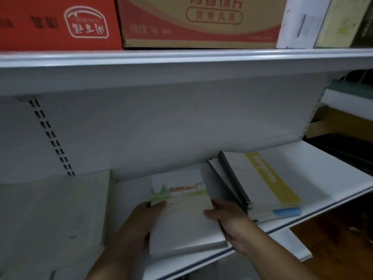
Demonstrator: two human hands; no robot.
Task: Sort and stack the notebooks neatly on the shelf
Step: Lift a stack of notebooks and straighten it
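A stack of notebooks with a pale landscape cover (185,211) lies on the white shelf (323,174) near its front edge. My left hand (139,223) grips the stack's left edge, thumb on the cover. My right hand (230,221) grips its right edge, thumb on top and fingers down the side. To the right lies a second pile, topped by a white notebook with a yellow band (268,180) and dark spines fanned out beneath. A large pale notebook pile (52,219) fills the shelf's left part.
The upper shelf (181,57) carries a red carton (58,23) and a tan-and-red carton (201,21). A slotted upright (50,136) runs down the back panel. A wooden floor (343,245) shows at the lower right, with other shelving at the far right.
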